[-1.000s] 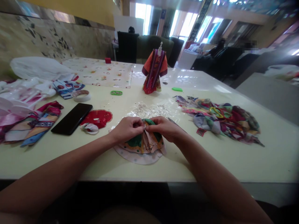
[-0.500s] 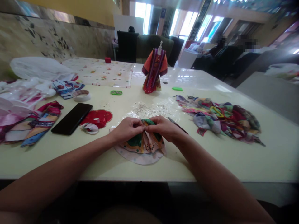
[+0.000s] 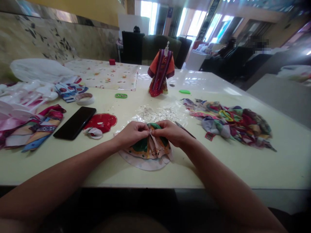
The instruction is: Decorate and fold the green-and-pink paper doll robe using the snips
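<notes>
A small pleated doll skirt, green and pink with an orange border over a pale dotted hem, lies on the cream table near its front edge. My left hand and my right hand meet at the skirt's top, both pinching the gathered fabric with fingers closed. A thin dark tool lies just to the right of my right hand. Behind my hands lies a crinkled clear plastic sheet with small bits on it.
A dressed doll stand in orange and red robes stands at the back centre. A heap of fabric scraps lies right. A black phone, a red cut-out, a tape roll and folded cloths lie left. People sit far back right.
</notes>
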Motion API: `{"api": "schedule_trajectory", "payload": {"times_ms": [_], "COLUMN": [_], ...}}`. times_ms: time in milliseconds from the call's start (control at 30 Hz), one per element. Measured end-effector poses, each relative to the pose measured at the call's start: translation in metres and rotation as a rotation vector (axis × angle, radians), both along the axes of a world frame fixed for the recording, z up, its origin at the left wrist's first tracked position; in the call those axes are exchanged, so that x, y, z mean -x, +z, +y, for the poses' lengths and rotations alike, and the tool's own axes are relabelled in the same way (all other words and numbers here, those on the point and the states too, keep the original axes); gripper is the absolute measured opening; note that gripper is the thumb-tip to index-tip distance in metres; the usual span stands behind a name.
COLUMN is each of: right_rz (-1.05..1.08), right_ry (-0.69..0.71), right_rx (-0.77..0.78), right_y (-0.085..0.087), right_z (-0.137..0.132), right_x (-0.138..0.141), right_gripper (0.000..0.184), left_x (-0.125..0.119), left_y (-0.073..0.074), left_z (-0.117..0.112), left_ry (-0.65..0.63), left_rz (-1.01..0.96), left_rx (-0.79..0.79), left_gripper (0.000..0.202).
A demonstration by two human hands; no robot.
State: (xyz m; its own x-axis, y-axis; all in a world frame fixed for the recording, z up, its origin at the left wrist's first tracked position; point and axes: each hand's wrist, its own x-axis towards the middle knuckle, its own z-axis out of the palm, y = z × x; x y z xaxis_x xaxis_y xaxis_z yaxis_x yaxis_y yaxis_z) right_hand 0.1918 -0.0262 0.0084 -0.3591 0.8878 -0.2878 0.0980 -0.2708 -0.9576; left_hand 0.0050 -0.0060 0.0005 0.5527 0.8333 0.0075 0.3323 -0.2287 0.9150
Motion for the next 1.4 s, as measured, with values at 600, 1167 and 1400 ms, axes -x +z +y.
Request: {"api": "schedule_trajectory", "payload": {"times_ms": [600, 1167, 1400], "right_rz": [-0.007, -0.113, -0.136], "right_ry": [0.044, 0.071, 0.113], "right_rx": [-0.01, -0.017, -0.042], "right_y": [-0.001, 0.003, 0.001], "right_z": [0.002, 0.006, 0.01], "right_x": [-0.003, -0.012, -0.019], "right_gripper": [0.017, 0.013, 0.014], "left_x": [0.0, 0.0, -0.001], "left_y": [0.004, 0.003, 0.003], "left_z": [-0.001, 0.0, 0.002], "left_ry": [0.03, 0.082, 0.109], "left_rz": [0.055, -0.058, -0.156], "left_rx": [-0.037, 0.094, 0.096], "left_gripper": [0.023, 0.013, 0.008]}}
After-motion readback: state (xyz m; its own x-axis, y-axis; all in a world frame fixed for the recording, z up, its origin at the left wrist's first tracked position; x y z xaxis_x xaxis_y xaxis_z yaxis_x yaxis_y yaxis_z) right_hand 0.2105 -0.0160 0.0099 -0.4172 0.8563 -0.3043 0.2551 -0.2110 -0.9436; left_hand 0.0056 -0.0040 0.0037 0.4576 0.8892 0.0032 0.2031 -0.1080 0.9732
